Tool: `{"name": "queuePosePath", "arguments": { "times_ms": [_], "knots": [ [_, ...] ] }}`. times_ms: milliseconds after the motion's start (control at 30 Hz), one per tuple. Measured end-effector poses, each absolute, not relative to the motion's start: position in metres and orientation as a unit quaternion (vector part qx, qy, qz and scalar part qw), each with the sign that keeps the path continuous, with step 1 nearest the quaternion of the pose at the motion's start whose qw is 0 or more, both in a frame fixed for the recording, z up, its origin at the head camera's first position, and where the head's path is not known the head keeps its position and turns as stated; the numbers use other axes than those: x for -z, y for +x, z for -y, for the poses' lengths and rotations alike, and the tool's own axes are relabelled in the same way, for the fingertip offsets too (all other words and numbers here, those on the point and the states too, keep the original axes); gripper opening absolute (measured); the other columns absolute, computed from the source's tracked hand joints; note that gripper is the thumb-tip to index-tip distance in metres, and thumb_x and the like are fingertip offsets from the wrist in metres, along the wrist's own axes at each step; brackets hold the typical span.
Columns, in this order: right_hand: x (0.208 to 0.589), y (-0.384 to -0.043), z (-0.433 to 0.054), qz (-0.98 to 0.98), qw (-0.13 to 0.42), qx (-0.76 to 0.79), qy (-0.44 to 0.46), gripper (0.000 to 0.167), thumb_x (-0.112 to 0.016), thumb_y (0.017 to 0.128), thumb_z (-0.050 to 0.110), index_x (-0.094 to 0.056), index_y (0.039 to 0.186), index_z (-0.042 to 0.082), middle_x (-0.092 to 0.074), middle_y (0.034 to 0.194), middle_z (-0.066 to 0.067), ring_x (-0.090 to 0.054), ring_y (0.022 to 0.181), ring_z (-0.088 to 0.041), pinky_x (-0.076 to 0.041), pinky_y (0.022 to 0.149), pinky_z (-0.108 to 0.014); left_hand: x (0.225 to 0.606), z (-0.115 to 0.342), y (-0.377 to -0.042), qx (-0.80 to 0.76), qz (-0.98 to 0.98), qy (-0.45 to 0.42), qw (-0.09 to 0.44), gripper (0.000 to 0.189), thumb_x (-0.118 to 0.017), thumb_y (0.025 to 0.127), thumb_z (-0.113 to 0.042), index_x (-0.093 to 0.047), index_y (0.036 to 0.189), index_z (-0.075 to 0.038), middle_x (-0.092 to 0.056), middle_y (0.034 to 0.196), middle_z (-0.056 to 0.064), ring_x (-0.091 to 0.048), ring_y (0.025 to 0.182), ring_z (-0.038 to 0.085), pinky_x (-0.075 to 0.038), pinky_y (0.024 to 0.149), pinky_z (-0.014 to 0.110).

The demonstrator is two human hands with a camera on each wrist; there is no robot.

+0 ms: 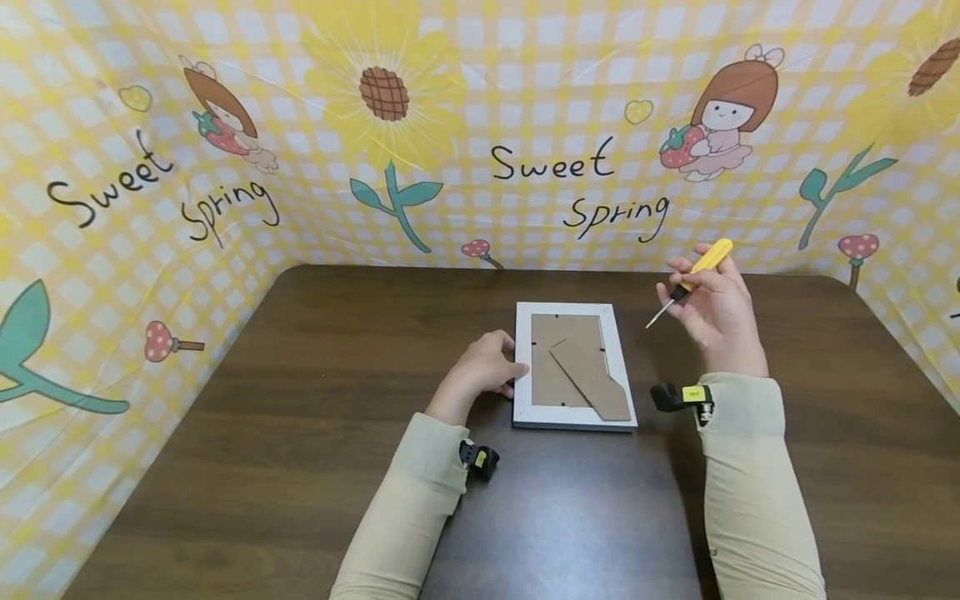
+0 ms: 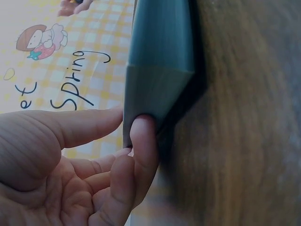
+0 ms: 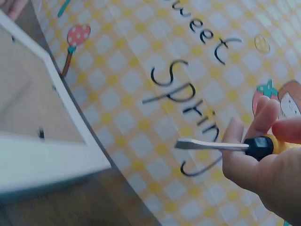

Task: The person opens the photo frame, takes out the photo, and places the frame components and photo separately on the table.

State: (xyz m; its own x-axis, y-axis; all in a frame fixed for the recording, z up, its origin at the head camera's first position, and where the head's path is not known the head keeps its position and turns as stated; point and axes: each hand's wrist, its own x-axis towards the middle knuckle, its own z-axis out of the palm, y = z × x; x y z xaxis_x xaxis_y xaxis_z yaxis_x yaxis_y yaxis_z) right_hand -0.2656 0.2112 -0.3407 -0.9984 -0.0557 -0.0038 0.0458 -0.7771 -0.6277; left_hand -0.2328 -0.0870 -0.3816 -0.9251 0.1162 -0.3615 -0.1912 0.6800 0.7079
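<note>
A white picture frame (image 1: 624,375) lies face down on the table. Its brown backing board (image 1: 546,387) shows small black tabs along the edges, and a brown stand flap (image 1: 600,385) slants across it. My left hand (image 1: 483,364) grips the frame's left edge, thumb on the upper face and fingers against the side (image 2: 153,94). Off to the right of the frame, my right hand (image 1: 723,312) is raised and holds a flat-blade screwdriver (image 1: 708,258) with a yellow handle. The screwdriver's metal blade (image 3: 211,145) points toward the frame, apart from it.
The dark wooden table (image 1: 300,467) spreads out around the frame. Behind it and on the left hangs a yellow checked cloth (image 1: 450,142) with flowers and lettering. Black wrist cameras sit on both sleeves.
</note>
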Motion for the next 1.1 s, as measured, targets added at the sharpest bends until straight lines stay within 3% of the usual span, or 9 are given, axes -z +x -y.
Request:
{"name": "queuePosePath", "arguments": {
  "times_ms": [100,300,467,600,767,933,1100],
  "knots": [
    [0.339,-0.266,-0.201,-0.327,0.029,0.945,-0.014,0.036,-0.038,0.095,-0.016,-0.047,0.114,0.013,-0.063,0.085,-0.012,-0.053,0.071,-0.022,-0.047,0.073,-0.037,0.381,0.087,-0.233,-0.399,-0.896,-0.021,0.192,0.047,-0.070,0.094,-0.020,-0.051,0.134,-0.002,-0.066,0.101,0.016,-0.067,0.059,0.017,-0.051,0.062,0.027],
    [0.342,-0.266,-0.187,-0.281,0.059,0.957,-0.029,0.028,-0.036,0.091,-0.014,-0.053,0.093,0.008,-0.055,0.077,-0.009,-0.046,0.063,-0.019,-0.039,0.067,-0.031,0.380,0.089,-0.232,-0.396,-0.897,-0.021,0.195,0.047,-0.070,0.094,-0.020,-0.051,0.134,-0.002,-0.065,0.095,0.014,-0.067,0.058,0.017,-0.050,0.063,0.026],
    [0.344,-0.265,-0.175,-0.250,0.080,0.964,-0.041,0.009,-0.047,0.093,0.008,-0.054,0.086,0.007,-0.051,0.071,-0.007,-0.041,0.063,-0.019,-0.037,0.066,-0.032,0.379,0.089,-0.231,-0.397,-0.896,-0.022,0.196,0.047,-0.069,0.094,-0.019,-0.051,0.133,-0.002,-0.065,0.096,0.015,-0.067,0.058,0.017,-0.050,0.062,0.026],
    [0.346,-0.263,-0.167,-0.236,0.085,0.967,-0.038,0.039,-0.045,0.100,0.041,-0.052,0.082,0.008,-0.047,0.067,-0.005,-0.040,0.061,-0.019,-0.034,0.066,-0.033,0.381,0.088,-0.231,-0.397,-0.897,-0.020,0.194,0.046,-0.069,0.094,-0.019,-0.051,0.133,-0.002,-0.066,0.099,0.016,-0.066,0.058,0.016,-0.050,0.062,0.026],
    [0.349,-0.263,-0.158,-0.211,0.087,0.973,-0.019,0.072,-0.035,0.093,0.075,-0.047,0.070,0.008,-0.040,0.060,-0.004,-0.033,0.056,-0.019,-0.029,0.063,-0.033,0.383,0.088,-0.231,-0.397,-0.896,-0.018,0.195,0.047,-0.069,0.094,-0.019,-0.051,0.133,-0.002,-0.065,0.104,0.017,-0.066,0.057,0.016,-0.052,0.061,0.026],
    [0.352,-0.266,-0.148,-0.202,0.089,0.975,-0.002,0.080,-0.031,0.087,0.084,-0.039,0.059,0.009,-0.033,0.055,-0.003,-0.027,0.052,-0.017,-0.025,0.059,-0.030,0.384,0.088,-0.233,-0.399,-0.896,-0.015,0.193,0.047,-0.069,0.094,-0.019,-0.050,0.134,-0.002,-0.065,0.106,0.018,-0.066,0.057,0.016,-0.051,0.061,0.026],
    [0.360,-0.267,-0.138,-0.216,0.090,0.972,0.013,0.078,-0.029,0.093,0.077,-0.036,0.054,0.010,-0.032,0.050,-0.002,-0.026,0.051,-0.017,-0.026,0.059,-0.031,0.384,0.088,-0.234,-0.396,-0.898,-0.012,0.193,0.048,-0.069,0.094,-0.020,-0.050,0.134,-0.002,-0.065,0.103,0.017,-0.067,0.058,0.016,-0.051,0.062,0.026]
  ]
}}
